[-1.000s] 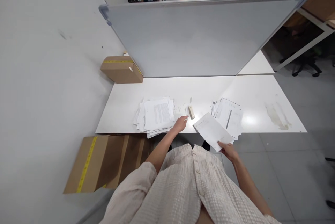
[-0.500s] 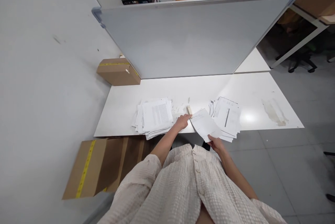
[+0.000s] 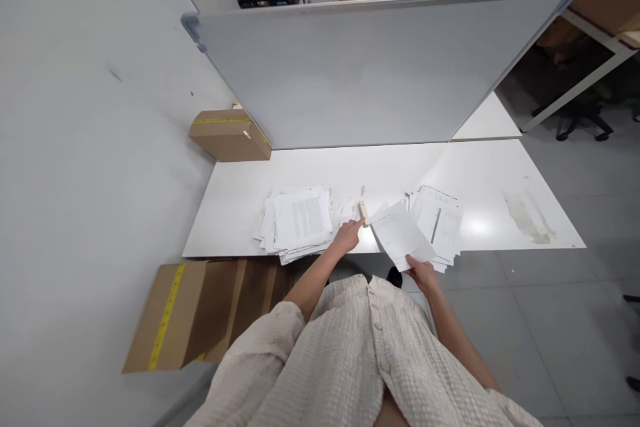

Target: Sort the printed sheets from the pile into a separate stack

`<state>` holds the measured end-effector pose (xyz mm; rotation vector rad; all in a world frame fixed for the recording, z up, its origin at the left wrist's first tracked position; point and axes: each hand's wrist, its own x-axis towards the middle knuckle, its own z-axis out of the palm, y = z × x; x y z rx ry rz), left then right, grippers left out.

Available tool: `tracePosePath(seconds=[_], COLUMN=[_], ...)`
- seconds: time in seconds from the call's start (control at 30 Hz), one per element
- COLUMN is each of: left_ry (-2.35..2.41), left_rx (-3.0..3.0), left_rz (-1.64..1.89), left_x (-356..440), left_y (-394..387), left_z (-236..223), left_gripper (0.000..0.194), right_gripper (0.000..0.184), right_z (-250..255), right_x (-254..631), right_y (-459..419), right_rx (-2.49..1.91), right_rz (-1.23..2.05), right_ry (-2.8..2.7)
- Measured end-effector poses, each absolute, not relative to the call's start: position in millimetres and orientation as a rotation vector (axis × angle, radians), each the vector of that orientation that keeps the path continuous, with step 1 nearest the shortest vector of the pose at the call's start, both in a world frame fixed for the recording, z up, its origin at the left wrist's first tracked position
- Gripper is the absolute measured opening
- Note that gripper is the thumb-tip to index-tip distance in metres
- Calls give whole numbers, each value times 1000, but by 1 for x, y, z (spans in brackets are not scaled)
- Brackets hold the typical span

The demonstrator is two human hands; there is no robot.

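My left hand (image 3: 349, 234) reaches over the table's near edge, index finger stretched out. Its fingertip meets the near end of a small, oblong beige object (image 3: 363, 211); whether it presses or only overlaps it I cannot tell. The other fingers are partly hidden. My right hand (image 3: 423, 272) grips the lower right corner of a mostly blank white sheet of paper (image 3: 401, 234), which is tilted and overlaps a loose stack of printed papers (image 3: 440, 217) on the right. Left of my left hand lies another uneven stack of printed papers (image 3: 300, 222).
The white table (image 3: 225, 207) ends at a large whiteboard panel (image 3: 340, 80) behind. A cardboard box (image 3: 230, 139) stands at the back left corner. More cardboard boxes (image 3: 173, 314) are below the left front edge. A stain (image 3: 530, 214) marks the table's right end.
The sheet in my right hand first swung left to my left fingertips, then moved slightly back right, apart from them. My left hand shifted a little toward the beige object.
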<state>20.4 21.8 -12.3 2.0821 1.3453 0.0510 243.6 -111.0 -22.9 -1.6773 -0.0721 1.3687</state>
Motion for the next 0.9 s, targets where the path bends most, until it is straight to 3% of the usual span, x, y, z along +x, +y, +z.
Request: tracePosePath(seconds=[0.17, 0.27, 0.47, 0.67, 0.9], left_ry=[1419, 1671, 1983, 1818, 1753], left_rx=[2097, 2036, 1969, 2114, 2056], left_rz=[417, 545, 380, 346, 439], left_x=[-11, -41, -87, -98, -102], left_y=[2, -7, -17, -21, -11], left_z=[0, 5, 0, -4, 5], left_gripper=[41, 38, 62, 38, 30], right_gripper=[35, 27, 23, 21, 20], right_z=[-11, -13, -25, -22, -7], right_x=[287, 305, 284, 219, 154], right_y=[-106, -102, -115, -99, -45], right_rx=[-1551, -1571, -1786, -1732, -1621], right_rz=[1154, 1120, 1561, 1824, 1945], right_ry=[-37, 53, 77, -342, -737])
